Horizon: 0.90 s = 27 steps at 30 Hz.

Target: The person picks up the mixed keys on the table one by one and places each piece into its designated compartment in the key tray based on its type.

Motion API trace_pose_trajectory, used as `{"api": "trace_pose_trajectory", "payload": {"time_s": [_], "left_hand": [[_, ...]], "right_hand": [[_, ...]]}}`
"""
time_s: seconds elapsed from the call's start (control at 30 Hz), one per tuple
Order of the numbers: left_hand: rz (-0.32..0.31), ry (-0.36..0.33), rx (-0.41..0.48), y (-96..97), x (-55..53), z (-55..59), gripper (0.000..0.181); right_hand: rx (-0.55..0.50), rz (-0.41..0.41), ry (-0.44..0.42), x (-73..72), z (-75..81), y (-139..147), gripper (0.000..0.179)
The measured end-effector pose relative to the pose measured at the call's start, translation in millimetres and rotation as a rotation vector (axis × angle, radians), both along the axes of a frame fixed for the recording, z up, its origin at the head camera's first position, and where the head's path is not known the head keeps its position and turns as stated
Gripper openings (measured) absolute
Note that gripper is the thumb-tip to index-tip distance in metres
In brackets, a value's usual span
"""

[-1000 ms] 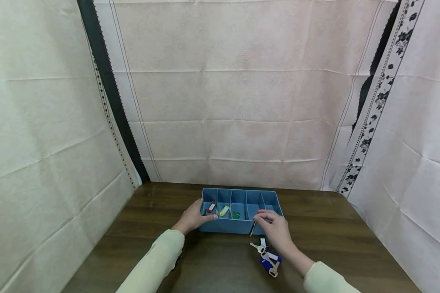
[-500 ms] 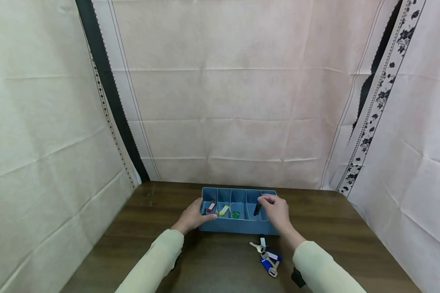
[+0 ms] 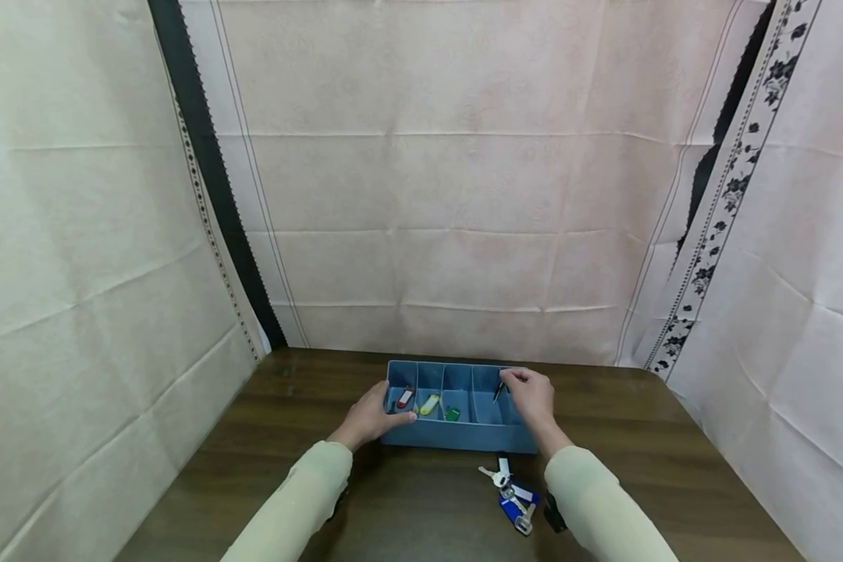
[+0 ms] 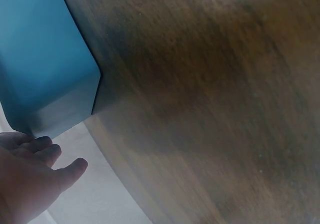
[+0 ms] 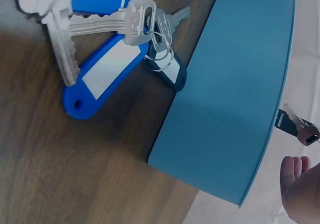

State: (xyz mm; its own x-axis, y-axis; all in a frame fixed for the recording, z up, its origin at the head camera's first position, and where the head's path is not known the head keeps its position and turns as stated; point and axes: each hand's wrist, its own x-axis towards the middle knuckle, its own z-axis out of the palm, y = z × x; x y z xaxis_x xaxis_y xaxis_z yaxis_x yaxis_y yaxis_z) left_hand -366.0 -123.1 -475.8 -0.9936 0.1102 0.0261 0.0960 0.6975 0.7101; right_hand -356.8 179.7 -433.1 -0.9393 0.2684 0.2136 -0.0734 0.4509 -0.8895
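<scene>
Black-tagged key (image 3: 498,389), pinched in right hand (image 3: 531,396) grip: moved from blue tray (image 3: 457,437) front to over compartments, unreleased; left hand (image 3: 369,415), grip relaxed, touching tray

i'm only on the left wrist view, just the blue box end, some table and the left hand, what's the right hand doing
Observer: The right hand holds a black key tag above the blue box, toward the box's right end.

Operator: anything in the box

Observer: Yes, a red tag, a yellow tag and a green tag lie in the first three compartments from the left, in that order.

Operator: any keys outside it

Observer: Yes, keys with two blue tags and a dark tag lie on the table, in front of the box's right part.
</scene>
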Motion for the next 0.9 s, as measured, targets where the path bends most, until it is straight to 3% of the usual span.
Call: {"api": "trace_pose_trajectory", "payload": {"time_s": [0.3, 0.9], "left_hand": [[-0.004, 0.0, 0.017, -0.6, 0.7, 0.6, 0.1], [-0.006, 0.002, 0.011, -1.2, 0.4, -0.4, 0.106]], "right_hand": [[-0.009, 0.063, -0.042, -9.7, 4.1, 7, 0.041], [-0.032, 0.08, -0.065, 5.0, -12.9, 22, 0.043]]}}
